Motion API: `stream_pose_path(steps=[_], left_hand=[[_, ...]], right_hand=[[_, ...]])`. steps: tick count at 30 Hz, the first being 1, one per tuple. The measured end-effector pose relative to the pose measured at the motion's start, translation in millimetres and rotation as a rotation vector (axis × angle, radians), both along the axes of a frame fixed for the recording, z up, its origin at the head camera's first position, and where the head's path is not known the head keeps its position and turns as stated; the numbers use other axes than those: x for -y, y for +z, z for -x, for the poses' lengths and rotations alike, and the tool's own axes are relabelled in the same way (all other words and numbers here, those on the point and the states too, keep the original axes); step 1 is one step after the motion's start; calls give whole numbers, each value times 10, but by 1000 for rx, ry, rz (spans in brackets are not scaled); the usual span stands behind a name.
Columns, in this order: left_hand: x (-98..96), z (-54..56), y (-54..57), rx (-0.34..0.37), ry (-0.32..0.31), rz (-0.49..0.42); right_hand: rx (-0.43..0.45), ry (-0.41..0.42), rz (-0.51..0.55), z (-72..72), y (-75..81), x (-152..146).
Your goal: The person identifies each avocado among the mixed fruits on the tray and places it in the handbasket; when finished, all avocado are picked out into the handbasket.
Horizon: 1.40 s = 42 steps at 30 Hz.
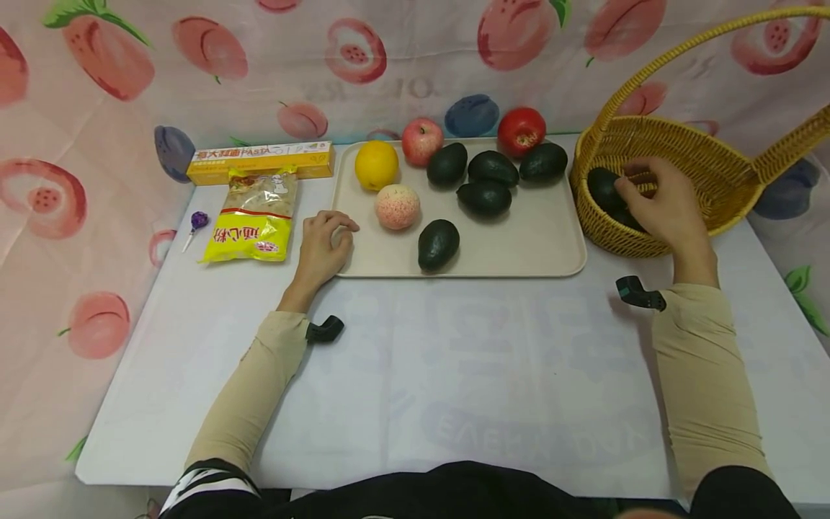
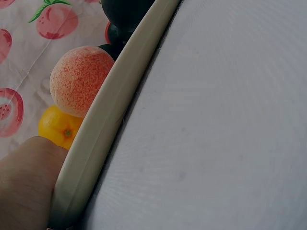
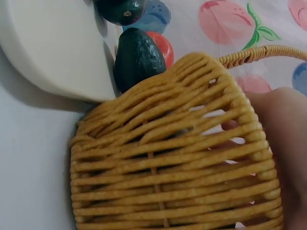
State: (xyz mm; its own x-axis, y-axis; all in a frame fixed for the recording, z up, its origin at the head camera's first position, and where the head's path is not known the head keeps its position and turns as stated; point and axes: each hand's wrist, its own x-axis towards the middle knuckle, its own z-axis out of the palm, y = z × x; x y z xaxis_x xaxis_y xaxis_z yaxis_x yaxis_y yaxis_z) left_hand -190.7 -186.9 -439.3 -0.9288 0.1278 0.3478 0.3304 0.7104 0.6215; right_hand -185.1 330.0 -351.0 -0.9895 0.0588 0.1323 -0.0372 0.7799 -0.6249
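Observation:
My left hand (image 1: 324, 245) rests at the left rim of a cream tray (image 1: 519, 249), its fingertips lying over the edge. In the left wrist view part of that hand (image 2: 29, 182) shows beside the rim. My right hand (image 1: 668, 205) reaches into a yellow wicker basket (image 1: 720, 180); thumb and fingertips hold the near end of a dark green avocado (image 1: 603, 189). Another avocado (image 1: 629, 220) lies partly hidden beneath it. In the right wrist view, the basket's weave (image 3: 172, 167) covers most of the fingers. Several avocados lie on the tray, one (image 1: 438, 245) near its front edge.
Also on the tray are a yellow citrus fruit (image 1: 376, 165), a speckled peach (image 1: 398, 207), an apple (image 1: 422, 142) and a red round fruit (image 1: 521, 132). Left of it are a pasta box (image 1: 259, 162), a yellow bag (image 1: 249, 223) and a lollipop (image 1: 199, 220). The basket handle (image 1: 674, 54) arches high.

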Motion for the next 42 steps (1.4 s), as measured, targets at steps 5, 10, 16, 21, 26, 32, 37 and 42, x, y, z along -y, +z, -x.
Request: stream_pose_path(steps=[5, 10, 16, 21, 26, 32, 37, 42], left_hand=[[0, -1, 3, 8, 5, -6], [0, -1, 8, 14, 8, -7], [-5, -6, 16, 28, 10, -9], [-4, 2, 13, 28, 14, -9], [-3, -4, 13, 25, 15, -11], [-7, -11, 9, 21, 12, -7], [-5, -15, 8, 23, 14, -2], [0, -9, 9, 11, 11, -5]], right_hand=[[-106, -4, 55, -4, 9, 69], [-160, 2, 99, -32, 23, 138], [-168, 32, 123, -61, 66, 197], [-176, 79, 122, -72, 110, 292], [-241, 153, 109, -92, 128, 402], [-281, 241, 103, -106, 121, 520], [-272, 286, 81, -109, 92, 612], [-265, 339, 22, -105, 61, 720]])
